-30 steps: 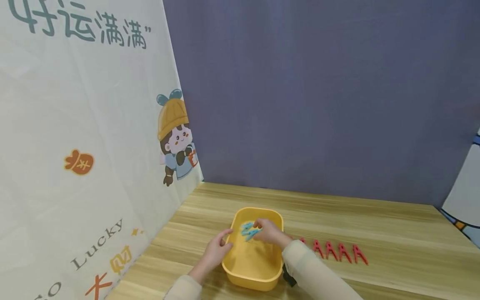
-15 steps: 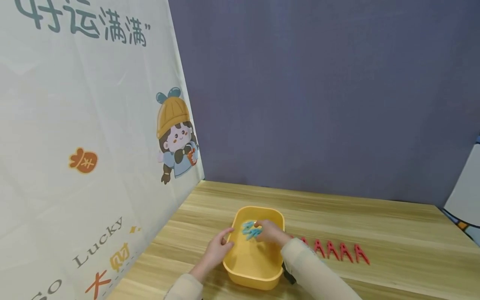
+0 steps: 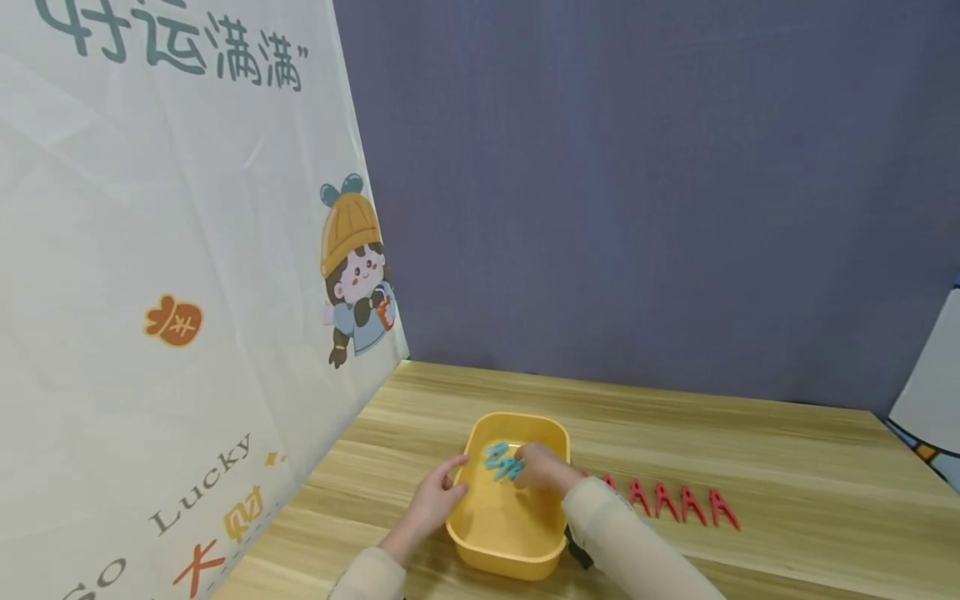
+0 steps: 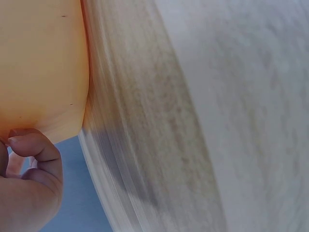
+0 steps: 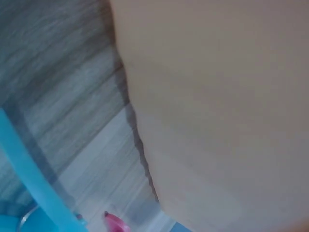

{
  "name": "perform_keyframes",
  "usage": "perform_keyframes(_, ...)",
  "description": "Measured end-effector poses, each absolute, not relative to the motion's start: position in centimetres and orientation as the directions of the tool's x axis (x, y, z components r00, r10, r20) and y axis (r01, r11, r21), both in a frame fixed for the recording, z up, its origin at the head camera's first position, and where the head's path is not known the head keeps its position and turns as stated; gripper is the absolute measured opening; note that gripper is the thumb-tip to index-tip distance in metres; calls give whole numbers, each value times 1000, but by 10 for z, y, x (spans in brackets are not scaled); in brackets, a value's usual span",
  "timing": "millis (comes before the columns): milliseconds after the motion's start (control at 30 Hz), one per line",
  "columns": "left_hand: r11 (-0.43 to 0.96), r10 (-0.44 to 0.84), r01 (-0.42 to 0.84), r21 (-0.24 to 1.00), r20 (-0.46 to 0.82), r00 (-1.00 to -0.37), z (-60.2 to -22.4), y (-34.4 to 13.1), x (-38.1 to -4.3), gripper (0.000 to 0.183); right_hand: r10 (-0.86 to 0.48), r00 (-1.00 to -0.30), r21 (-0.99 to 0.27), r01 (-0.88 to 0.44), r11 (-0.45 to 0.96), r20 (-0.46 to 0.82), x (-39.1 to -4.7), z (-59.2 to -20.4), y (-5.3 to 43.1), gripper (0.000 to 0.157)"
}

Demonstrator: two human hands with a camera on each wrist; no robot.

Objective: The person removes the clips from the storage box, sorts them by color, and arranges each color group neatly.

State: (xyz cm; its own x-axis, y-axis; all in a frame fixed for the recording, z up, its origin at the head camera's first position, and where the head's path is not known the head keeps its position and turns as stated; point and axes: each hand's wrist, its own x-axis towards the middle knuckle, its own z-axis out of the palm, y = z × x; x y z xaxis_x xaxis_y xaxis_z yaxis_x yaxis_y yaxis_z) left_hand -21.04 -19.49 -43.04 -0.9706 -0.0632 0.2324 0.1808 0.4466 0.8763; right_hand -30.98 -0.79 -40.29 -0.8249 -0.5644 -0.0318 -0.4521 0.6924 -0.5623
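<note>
A yellow plastic basin sits on the table, and several light-blue clothespins lie together towards its far end. At the basin's left rim my left hand grips the edge; the left wrist view shows bent fingers against the yellow wall. Reaching in over the right rim, my right hand pinches a blue clothespin beside the others. Its fingertips are partly hidden from the head camera. Mostly a pale, blurred surface fills the right wrist view.
To the basin's right, several red clothespins form a row on the wooden table, partly behind the right forearm. A dark object shows under that sleeve. A white printed sheet stands left, a dark blue curtain behind.
My right hand has shifted slightly inside the basin, and the blue clothespin at its fingertips has moved a little to the right. My left hand has stayed at the rim.
</note>
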Motion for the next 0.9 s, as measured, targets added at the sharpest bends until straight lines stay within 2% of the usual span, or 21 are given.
perform_keyframes(233, 445, -58, 182, 877, 231, -971, -432, -204, -209, 42, -601, -799, -522, -519, 677, 14, -304, -406, -16, 23)
perform_keyframes(367, 443, -61, 176, 879, 226, -972, -432, -210, -209, 42, -618, -786, -542, -528, 654, 20, -301, -407, -21, 21)
perform_keyframes(600, 456, -76, 176, 872, 235, -969, -433, -214, -211, 41, -680, -733, -722, -450, 526, -39, -302, -405, -24, 28)
perform_keyframes(733, 452, -79, 170, 876, 229, -970, -431, -215, -211, 41, -715, -699, -816, -398, 419, -26, -305, -403, -25, 34)
perform_keyframes(900, 463, -84, 173, 869, 238, -968, -428, -211, -211, 41, -733, -680, -876, -355, 328, 1, -306, -397, -20, 34)
